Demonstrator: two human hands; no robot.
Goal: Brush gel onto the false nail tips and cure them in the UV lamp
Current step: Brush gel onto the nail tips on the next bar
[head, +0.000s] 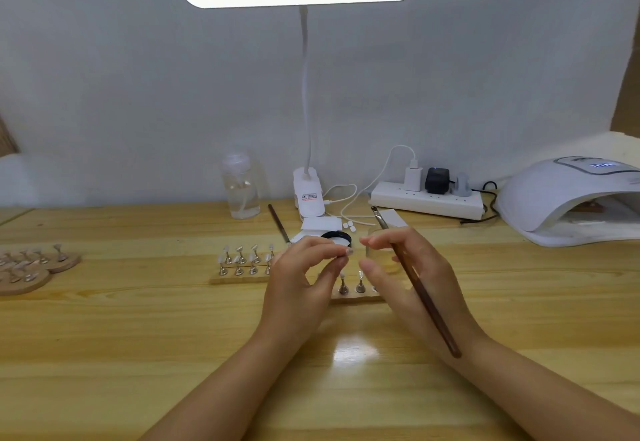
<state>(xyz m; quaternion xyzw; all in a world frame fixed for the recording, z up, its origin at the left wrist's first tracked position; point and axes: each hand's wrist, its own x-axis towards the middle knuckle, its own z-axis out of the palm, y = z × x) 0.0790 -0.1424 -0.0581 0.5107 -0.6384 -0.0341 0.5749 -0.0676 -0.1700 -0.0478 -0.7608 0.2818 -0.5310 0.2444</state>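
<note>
Over the pale wooden table (138, 336), the left hand (304, 277) pinches a small pale false nail tip (349, 251) between thumb and fingertips. The right hand (408, 277) grips a long brown-handled gel brush (415, 284), bristles pointing away. The white domed UV lamp (568, 198) stands at far right, well apart.

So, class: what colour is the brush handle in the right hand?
Dark reddish-brown brush handle, shown in the head view.
</note>
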